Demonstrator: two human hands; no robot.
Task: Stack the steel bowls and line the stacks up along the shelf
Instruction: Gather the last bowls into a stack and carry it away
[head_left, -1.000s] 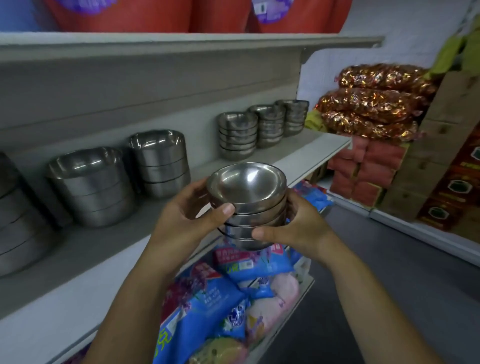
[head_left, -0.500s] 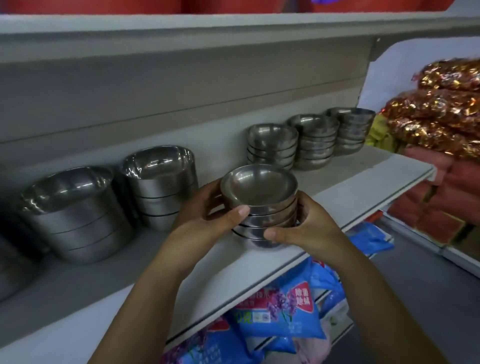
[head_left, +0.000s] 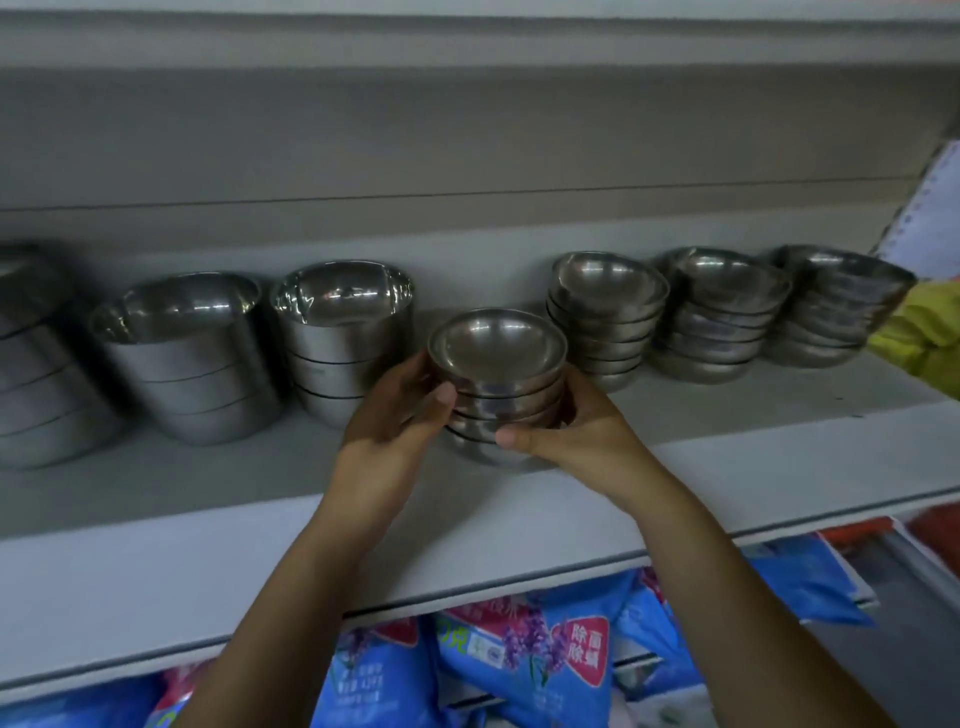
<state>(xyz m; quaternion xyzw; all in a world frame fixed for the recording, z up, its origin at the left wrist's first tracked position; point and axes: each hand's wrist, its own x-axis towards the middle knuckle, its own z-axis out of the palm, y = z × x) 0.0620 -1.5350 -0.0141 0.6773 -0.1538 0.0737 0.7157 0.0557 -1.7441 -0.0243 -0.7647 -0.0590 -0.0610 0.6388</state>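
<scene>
At the far left of the shelf (head_left: 156, 525) a tall stack of deep bowls (head_left: 31, 364) is cut off by the frame edge; beside it two more deep-bowl stacks (head_left: 187, 358) are seen, the nearer one (head_left: 343, 338) standing just left of the hands. A stack of shallow steel bowls (head_left: 496, 374) is clasped between both hands over the middle of the shelf: it is gripped on its left side by the left hand (head_left: 395, 415), thumb pressed on the front wall, and cradled on its right side by the right hand (head_left: 576, 431), thumb laid low across the front. Whether its base is resting on the shelf cannot be told, as the underside is hidden by the hands. The stack is held upright, its long axis close to vertical, open mouths turned up and tipped slightly toward the camera. To the right, three shallow-bowl stacks (head_left: 608, 317) are lined along the back wall, with a yellow item (head_left: 919, 338) at the shelf end.

The held stack is judged to sit forward of that row, so a push back into the gap is still needed. Risk is seen in the narrow gap: the deep stack on the left or the shallow one on the right could be knocked, and the nested bowls could slide askew if the grip is loosened unevenly
</scene>
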